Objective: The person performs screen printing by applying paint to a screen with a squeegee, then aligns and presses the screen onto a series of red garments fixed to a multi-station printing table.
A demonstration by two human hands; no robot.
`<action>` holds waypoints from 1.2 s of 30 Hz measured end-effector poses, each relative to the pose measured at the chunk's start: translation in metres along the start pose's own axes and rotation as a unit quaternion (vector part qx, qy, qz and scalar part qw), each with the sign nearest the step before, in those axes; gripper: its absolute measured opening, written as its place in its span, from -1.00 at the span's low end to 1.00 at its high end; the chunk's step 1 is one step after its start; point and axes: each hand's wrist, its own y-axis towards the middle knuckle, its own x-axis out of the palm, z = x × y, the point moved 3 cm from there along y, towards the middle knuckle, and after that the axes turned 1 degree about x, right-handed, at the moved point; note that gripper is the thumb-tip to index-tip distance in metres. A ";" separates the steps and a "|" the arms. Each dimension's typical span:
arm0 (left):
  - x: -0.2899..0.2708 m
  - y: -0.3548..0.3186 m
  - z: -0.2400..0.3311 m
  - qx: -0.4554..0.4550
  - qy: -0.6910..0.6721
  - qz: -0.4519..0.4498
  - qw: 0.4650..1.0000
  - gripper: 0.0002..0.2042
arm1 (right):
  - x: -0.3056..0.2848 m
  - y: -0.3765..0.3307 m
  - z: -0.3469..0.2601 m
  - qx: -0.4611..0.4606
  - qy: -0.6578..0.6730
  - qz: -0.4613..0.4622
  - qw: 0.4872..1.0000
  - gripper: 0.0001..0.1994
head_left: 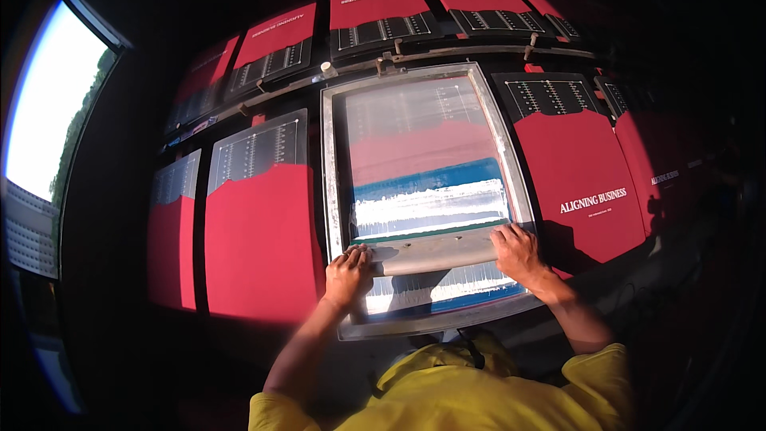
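A wide squeegee (pixel 431 252) lies crosswise over the lower part of a screen-printing frame (pixel 331 168). My left hand (pixel 349 275) has its fingers curled round the squeegee's left end, close to the frame's left side. At the other end my right hand (pixel 523 251) grips it beside the right side of the frame. Streaky white ink (pixel 431 206) lies on the blue part of the screen just beyond the squeegee, and more white shows on the near side. Red cloth shows dimly through the pale mesh (pixel 407 112). The squeegee's blade edge is mostly hidden.
Left of the frame, a plain red shirt (pixel 259 247) lies on a black board with white marks. A red shirt with white lettering (pixel 558 160) is on the right. Beyond a metal rail (pixel 287 82) runs another row of shirt boards. A bright window (pixel 56 88) stands far left.
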 end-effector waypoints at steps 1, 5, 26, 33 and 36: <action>-0.001 0.018 -0.009 0.001 -0.005 -0.021 1.000 -0.65 | 0.007 0.015 0.013 0.010 -0.005 -0.014 1.000 -0.83; -0.009 0.069 -0.031 -0.053 -0.033 -0.082 0.995 -0.78 | 0.000 0.065 0.035 0.014 -0.007 -0.056 0.998 -0.88; -0.009 -0.061 0.033 -0.001 -0.027 -0.004 1.000 -0.60 | -0.020 -0.053 -0.034 0.004 -0.032 0.000 0.999 -0.79; 0.007 0.037 -0.023 -0.014 -0.015 -0.005 1.000 -0.64 | 0.008 0.038 0.022 0.020 -0.005 -0.043 0.999 -0.85; -0.005 0.070 -0.030 -0.047 -0.036 -0.068 0.996 -0.84 | 0.000 0.068 0.034 0.032 -0.013 -0.075 0.997 -0.86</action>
